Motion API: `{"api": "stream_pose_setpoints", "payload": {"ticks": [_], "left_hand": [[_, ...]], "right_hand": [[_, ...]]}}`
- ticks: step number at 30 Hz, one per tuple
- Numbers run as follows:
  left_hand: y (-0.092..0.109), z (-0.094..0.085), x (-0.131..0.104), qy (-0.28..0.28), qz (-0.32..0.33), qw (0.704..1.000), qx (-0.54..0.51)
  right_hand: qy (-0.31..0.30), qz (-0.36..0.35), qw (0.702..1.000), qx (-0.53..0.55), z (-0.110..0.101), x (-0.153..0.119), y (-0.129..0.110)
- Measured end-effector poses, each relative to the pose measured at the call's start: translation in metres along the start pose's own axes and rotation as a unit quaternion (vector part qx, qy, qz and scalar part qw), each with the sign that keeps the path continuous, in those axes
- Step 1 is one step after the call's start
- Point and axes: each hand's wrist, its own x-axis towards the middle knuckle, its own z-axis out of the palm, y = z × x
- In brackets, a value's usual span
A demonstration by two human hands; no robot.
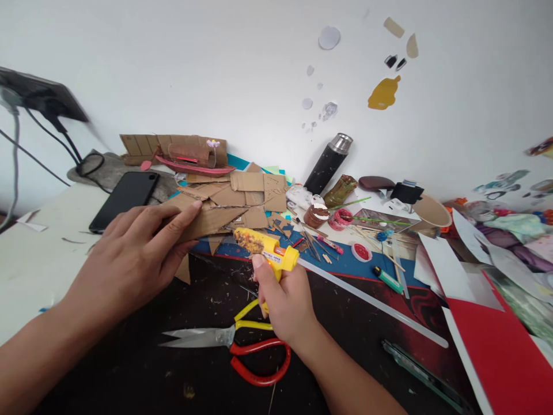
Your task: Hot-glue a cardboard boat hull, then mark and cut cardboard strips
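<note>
My left hand (142, 248) holds a pointed piece of cardboard (216, 222) between thumb and fingers, left of centre. In my right hand (287, 297) is a yellow glue gun (259, 245), its stained nozzle end pointing left toward the cardboard. A long translucent glue stick (375, 302) sticks out of the gun's back toward the lower right. Below the gun lie scissors (216, 337) with red and yellow handles, blades pointing left. More cardboard scraps (253, 190) are heaped behind the held piece.
A black phone (125, 199) lies at the left. Behind are a red model boat (194, 166), a black flask (328, 164) and small paint jars (317, 215). A green marker (387, 279), a cutter (423, 372) and red paper (501, 346) are at the right.
</note>
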Motion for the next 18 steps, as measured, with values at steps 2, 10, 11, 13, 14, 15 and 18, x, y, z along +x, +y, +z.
{"api": "stream_pose_setpoints", "payload": {"ticks": [2, 10, 11, 13, 14, 15, 18], "left_hand": [[-0.0001, 0.0009, -0.0001, 0.003, -0.002, 1.0, -0.002], [0.002, -0.0006, 0.0017, 0.018, -0.003, 1.0, -0.017], [0.0023, -0.001, 0.0021, 0.021, -0.007, 1.0, -0.019], [0.0026, -0.0014, 0.0025, 0.025, -0.015, 0.999, -0.023], [0.0026, -0.0013, 0.0025, 0.026, -0.018, 0.999, -0.024], [0.0024, -0.0011, 0.0024, 0.028, -0.02, 0.999, -0.024], [0.0013, 0.0001, 0.0019, 0.029, -0.025, 0.999, -0.024]], "right_hand": [[-0.002, 0.004, 1.0, 0.004, 0.0001, 0.001, 0.002], [-0.033, 0.015, 0.999, 0.033, 0.0004, 0.0051, 0.0075], [-0.04, 0.019, 0.998, 0.04, 0.0008, 0.0053, 0.0076], [-0.061, 0.035, 0.996, 0.062, 0.0017, 0.0056, 0.0072], [-0.071, 0.045, 0.993, 0.077, 0.0021, 0.006, 0.0069], [-0.083, 0.056, 0.991, 0.093, 0.0024, 0.0066, 0.0065], [-0.114, 0.075, 0.981, 0.137, 0.0024, 0.0094, 0.0052]]}}
